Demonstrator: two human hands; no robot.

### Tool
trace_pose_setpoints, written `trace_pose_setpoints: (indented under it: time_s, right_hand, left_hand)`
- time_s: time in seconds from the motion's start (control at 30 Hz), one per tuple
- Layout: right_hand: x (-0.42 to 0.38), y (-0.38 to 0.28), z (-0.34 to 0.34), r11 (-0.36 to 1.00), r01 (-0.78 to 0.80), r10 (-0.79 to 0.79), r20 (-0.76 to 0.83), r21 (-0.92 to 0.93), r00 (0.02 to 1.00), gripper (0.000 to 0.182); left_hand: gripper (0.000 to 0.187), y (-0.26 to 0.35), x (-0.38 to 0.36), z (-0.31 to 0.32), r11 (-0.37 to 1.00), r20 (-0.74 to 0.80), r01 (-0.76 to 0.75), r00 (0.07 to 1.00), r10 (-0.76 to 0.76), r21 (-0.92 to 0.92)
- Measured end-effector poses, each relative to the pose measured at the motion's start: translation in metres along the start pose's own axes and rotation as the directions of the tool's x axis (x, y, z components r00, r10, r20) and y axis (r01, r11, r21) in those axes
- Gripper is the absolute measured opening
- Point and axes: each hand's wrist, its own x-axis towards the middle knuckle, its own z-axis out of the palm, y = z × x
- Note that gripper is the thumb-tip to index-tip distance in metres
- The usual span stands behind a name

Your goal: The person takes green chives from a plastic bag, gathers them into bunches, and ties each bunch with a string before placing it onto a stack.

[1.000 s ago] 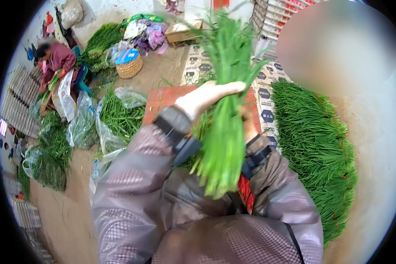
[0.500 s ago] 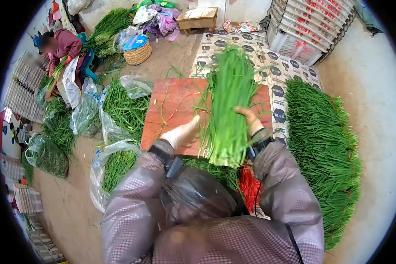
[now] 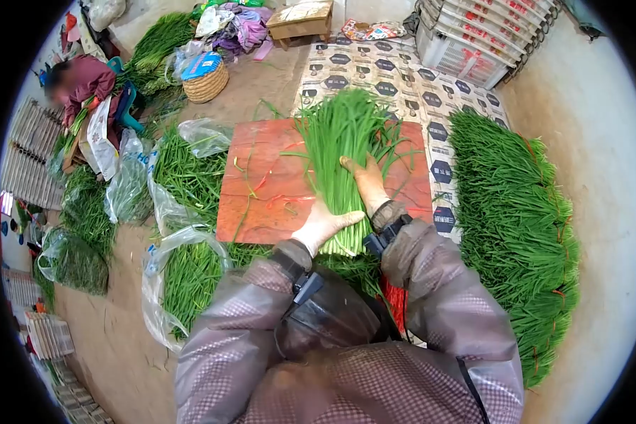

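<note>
A thick bundle of long green stalks lies on the reddish board, its pale cut ends toward me and its leafy tips pointing away. My left hand is wrapped round the lower left part of the bundle, thumb across the top near the cut ends. Farther up on the right side, my right hand grips the same bundle; part of its fingers is hidden by the stalks. Loose stalks and thin red strips lie on the board beside the bundle.
Tied green bundles line the right side. Open plastic bags of greens stand at the left. Red ties hang below the board. Stacked white crates, a wicker basket and a wooden stool are behind. A seated person handles stalks.
The bundle has come down onto the board and shifted slightly left. My left hand, apart from it before, has closed on its lower part. My right hand has moved left with the bundle.
</note>
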Motion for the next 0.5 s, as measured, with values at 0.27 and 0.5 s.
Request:
trace_pose_setpoints:
  time_s: [0.27, 0.5]
  right_hand:
    - [0.0, -0.024, -0.023, 0.938, 0.094, -0.028, 0.198, -0.333, 0.98, 0.07]
    - [0.001, -0.017, -0.138, 0.829, 0.089, -0.054, 0.078, -0.553, 0.995, 0.041]
  left_hand:
    - [0.098, -0.043, 0.005, 0.007, 0.929, -0.264, -0.049, 0.952, 0.155, 0.368]
    - [0.079, -0.019, -0.001, -0.002, 0.99, -0.068, 0.066, 0.996, -0.058, 0.121]
